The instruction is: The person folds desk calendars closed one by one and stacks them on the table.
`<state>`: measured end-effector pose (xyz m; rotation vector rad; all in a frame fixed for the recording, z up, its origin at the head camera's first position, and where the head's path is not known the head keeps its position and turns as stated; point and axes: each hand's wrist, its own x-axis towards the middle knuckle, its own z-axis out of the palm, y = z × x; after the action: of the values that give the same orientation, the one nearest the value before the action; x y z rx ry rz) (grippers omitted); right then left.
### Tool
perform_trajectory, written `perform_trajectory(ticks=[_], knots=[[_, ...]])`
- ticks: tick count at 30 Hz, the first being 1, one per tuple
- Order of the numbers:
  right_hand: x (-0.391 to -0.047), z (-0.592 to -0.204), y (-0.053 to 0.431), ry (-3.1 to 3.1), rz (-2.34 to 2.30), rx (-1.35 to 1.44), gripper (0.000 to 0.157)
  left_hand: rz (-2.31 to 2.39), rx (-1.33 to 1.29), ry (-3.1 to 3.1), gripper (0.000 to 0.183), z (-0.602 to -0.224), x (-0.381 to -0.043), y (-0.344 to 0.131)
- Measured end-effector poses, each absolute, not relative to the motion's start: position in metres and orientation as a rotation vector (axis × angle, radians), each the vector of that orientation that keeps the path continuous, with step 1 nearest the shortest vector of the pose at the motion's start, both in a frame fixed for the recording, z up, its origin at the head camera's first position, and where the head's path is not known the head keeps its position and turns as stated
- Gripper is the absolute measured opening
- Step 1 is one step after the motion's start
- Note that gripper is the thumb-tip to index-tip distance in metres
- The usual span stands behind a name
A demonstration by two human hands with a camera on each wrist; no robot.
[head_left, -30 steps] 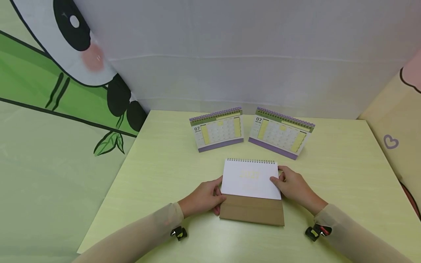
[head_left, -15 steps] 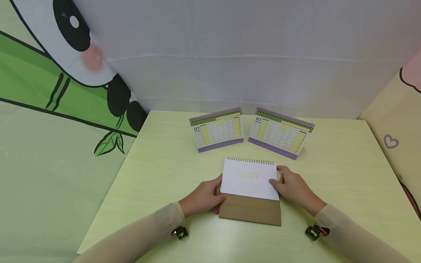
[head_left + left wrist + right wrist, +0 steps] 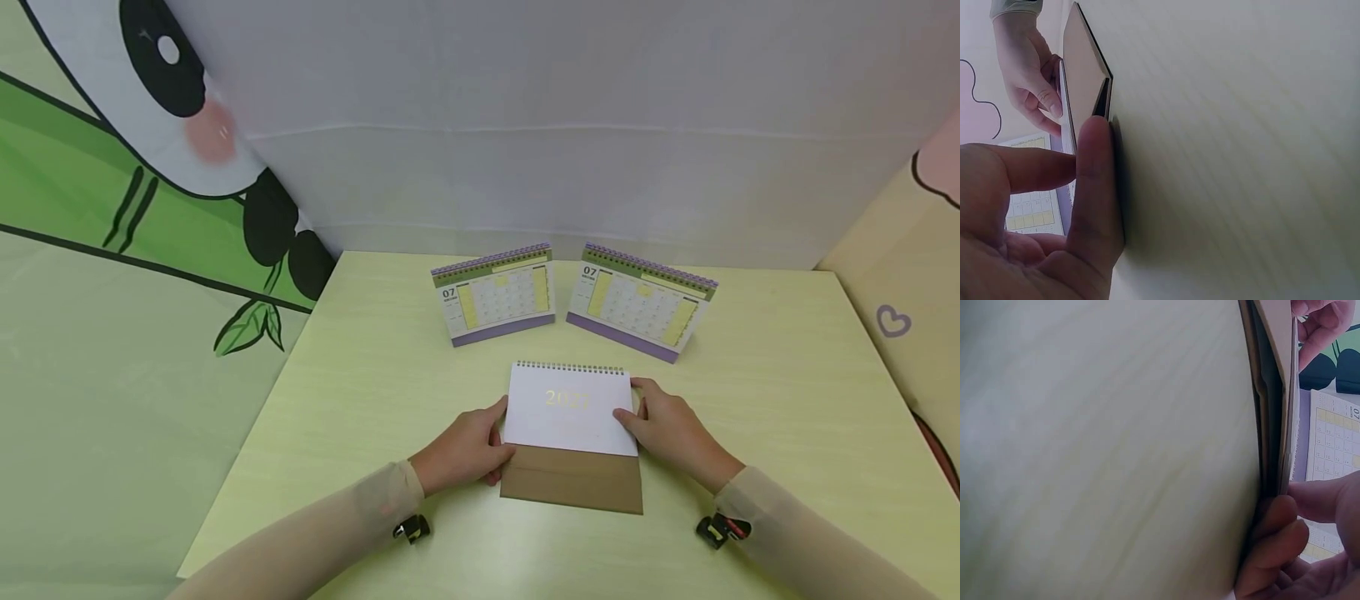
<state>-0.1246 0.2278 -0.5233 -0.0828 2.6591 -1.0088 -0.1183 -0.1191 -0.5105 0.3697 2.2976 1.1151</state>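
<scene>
A spiral-bound desk calendar (image 3: 570,425) lies low over the table near its middle, white cover page up with a pale gold year printed on it. Its brown card base (image 3: 570,479) shows below the page, towards the person. My left hand (image 3: 461,448) grips the left edge, thumb at the brown card. On the opposite side my right hand (image 3: 671,427) pinches the edge, thumb on the white page and fingers beneath. In the right wrist view, the brown card layers (image 3: 1269,394) stand slightly apart, with a dark gap between them.
Behind stand two tent-shaped desk calendars, one at left (image 3: 498,298) and one at right (image 3: 637,304), both showing 07. A grey-white cloth (image 3: 525,183) hangs at the table's back edge. Printed cartoon panels flank the table (image 3: 360,375).
The calendar's right edge and my right hand have shifted slightly left since a second ago. Glare on the cover has changed, making the gold year show more clearly. Both hands keep their hold.
</scene>
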Motion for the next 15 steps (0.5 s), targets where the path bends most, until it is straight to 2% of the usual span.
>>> perform_trajectory(ticks=[15], knots=[[-0.1225,-0.5196,0.2254,2.653,-1.015,-0.078,0.077,1.092,0.361,2.295,0.09,-0.5127,-0.1193,-0.1196]])
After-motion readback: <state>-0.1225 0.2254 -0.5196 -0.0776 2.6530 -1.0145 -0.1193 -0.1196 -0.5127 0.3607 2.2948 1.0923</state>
